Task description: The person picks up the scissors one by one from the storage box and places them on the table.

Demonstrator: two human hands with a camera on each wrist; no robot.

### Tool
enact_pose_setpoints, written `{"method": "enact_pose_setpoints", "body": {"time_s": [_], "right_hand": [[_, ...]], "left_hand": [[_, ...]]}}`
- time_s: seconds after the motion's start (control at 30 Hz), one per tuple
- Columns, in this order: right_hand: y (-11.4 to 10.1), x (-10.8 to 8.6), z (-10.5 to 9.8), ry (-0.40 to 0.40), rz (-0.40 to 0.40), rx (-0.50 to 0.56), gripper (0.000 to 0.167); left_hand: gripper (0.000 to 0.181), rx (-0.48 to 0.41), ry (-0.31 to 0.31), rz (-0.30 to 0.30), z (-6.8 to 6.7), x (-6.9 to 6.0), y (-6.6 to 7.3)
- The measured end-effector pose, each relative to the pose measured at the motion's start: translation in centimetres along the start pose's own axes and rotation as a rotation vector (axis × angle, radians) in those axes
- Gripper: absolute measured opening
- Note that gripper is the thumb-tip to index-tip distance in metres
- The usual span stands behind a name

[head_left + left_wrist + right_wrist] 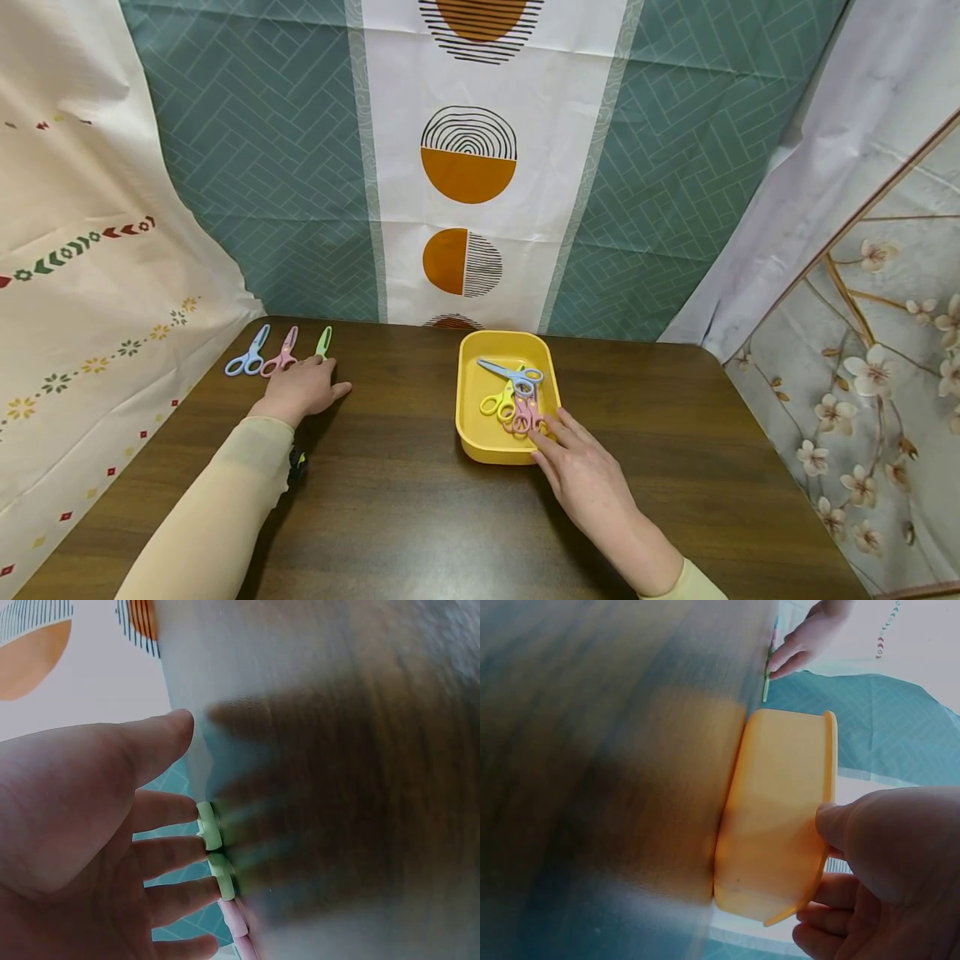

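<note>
My left hand (295,390) lies over the handles of green scissors (324,341); in the left wrist view its nearly straight fingertips touch the green handle loops (210,826). Beside them, pink scissors (281,353) and blue scissors (248,353) form a row at the table's left. My right hand (588,471) holds the near right corner of a yellow tray (469,442), the thumb against its outer wall and fingers over the rim. Inside that tray, blue scissors (495,367) rest across yellow scissors (491,404) and pink scissors (522,417), partly overlapping.
The dark wooden table (390,500) carries everything. A patterned green and white cloth (285,167) hangs behind its far edge. Cream fabric (90,333) borders the left side, and a floral cloth (870,400) the right.
</note>
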State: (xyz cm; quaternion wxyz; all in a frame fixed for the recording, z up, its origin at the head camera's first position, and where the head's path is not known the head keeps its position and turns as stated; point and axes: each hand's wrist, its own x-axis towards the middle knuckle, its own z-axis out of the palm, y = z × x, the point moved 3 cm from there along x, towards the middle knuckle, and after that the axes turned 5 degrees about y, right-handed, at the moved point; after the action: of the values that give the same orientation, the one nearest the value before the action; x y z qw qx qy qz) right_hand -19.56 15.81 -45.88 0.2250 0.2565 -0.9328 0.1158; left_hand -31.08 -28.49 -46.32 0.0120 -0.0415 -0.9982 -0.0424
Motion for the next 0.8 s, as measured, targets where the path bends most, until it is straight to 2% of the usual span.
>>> {"method": "enact_pose_setpoints", "body": {"time_s": [0.4, 0.8], "right_hand": [[0.05, 0.01, 0.13, -0.012, 0.010, -0.006, 0.040], [0.02, -0.04, 0.08, 0.007, -0.001, -0.003, 0.040]], "left_hand": [[0.068, -0.009, -0.014, 0.002, -0.33, -0.20, 0.22], [0.069, -0.005, 0.010, 0.005, -0.12, -0.19, 0.07]]}}
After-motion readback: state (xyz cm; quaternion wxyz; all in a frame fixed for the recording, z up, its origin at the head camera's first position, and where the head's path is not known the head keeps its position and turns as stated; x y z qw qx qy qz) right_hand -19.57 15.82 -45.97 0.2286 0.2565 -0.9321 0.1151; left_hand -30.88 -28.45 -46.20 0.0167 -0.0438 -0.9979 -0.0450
